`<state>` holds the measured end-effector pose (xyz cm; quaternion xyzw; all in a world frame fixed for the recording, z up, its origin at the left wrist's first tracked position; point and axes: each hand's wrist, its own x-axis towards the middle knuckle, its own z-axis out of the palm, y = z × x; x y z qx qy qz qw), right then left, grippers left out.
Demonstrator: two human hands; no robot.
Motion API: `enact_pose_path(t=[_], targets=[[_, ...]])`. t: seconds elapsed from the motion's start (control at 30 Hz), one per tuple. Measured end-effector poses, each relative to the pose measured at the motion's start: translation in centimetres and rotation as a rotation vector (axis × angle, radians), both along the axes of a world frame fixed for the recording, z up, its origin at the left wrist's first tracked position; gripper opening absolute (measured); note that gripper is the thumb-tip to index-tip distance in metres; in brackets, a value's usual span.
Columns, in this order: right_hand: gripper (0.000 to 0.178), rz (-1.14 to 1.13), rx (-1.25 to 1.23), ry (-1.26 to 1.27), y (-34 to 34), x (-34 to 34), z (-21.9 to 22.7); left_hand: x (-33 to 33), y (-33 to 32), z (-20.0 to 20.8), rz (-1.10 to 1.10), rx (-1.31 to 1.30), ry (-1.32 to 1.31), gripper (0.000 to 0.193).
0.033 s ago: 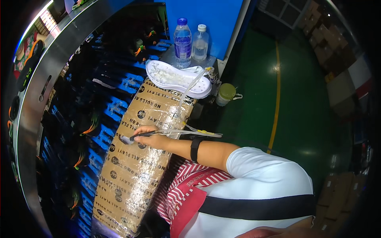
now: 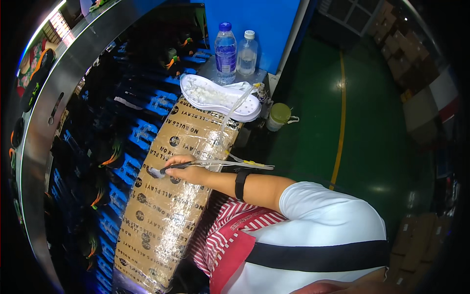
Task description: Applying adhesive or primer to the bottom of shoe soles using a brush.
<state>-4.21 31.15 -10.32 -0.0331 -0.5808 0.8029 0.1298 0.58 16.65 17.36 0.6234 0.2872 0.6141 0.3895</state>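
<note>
My right hand [image 2: 188,171] rests on a long cardboard board [image 2: 161,215] wrapped in clear film. It grips a thin dark-handled tool [image 2: 166,169] whose tip touches the board near its left edge. A clear tube [image 2: 230,127] runs from the tool toward the far end of the board. A black band [image 2: 240,182] circles my wrist. A white shoe sole [image 2: 220,98] lies across the board's far end, well beyond my hand. My left hand is out of sight.
Two water bottles [image 2: 226,49] stand on a small ledge behind the sole, and a green-lidded cup [image 2: 279,115] sits to its right. On the left, a belt of blue trays [image 2: 142,132] carries dark shoes beside a curved metal rail [image 2: 49,108]. Green floor with a yellow line [image 2: 340,122] and cardboard boxes [image 2: 421,98] lie to the right.
</note>
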Motion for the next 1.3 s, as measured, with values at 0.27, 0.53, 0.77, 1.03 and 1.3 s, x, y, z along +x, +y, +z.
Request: enact_pose_path(t=[0.27, 0.53, 0.77, 1.03, 1.3], targets=[[0.016, -0.071, 0.096, -0.028, 0.9, 0.6, 0.7, -0.6, -0.4, -0.3, 0.009, 0.023, 0.007, 0.067], [0.018, 0.006, -0.023, -0.040, -0.5, 0.2, 0.7, -0.9, -5.4, 1.0, 0.232, 0.055, 0.100, 0.065], [0.018, -0.071, -0.140, -0.030, 0.7, 0.8, -0.1, -4.3, -12.0, 0.6, 1.857, -0.307, 0.309, 0.038], [0.020, -0.088, -0.066, -0.070, 0.0, 0.8, 1.1, -17.0, -30.4, 4.8, 2.299, -0.316, 0.478, 0.055], [0.021, -0.098, 0.074, -0.126, 0.1, 0.6, 1.0, -26.2, -32.8, 6.7, 2.444, -0.676, 0.958, 0.086]])
